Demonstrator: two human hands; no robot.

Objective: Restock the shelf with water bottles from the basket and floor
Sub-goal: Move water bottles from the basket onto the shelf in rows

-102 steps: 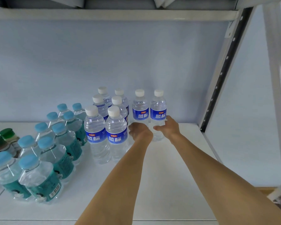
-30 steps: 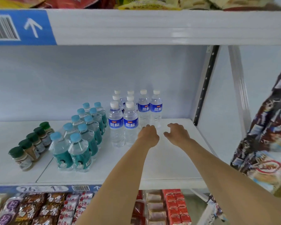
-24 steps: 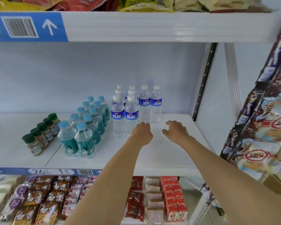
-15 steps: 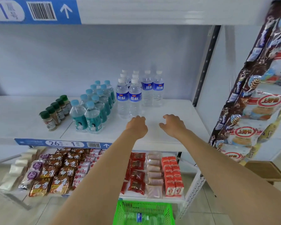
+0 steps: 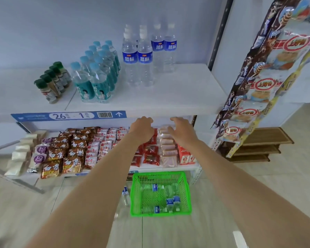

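White shelf (image 5: 177, 97) above tiled floor (image 5: 168, 231)

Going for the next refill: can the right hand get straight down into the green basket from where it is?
Probably yes. The right hand is empty and open, the green basket sits on the floor below it with an open top, and nothing lies between them. The bottles lie loose inside.
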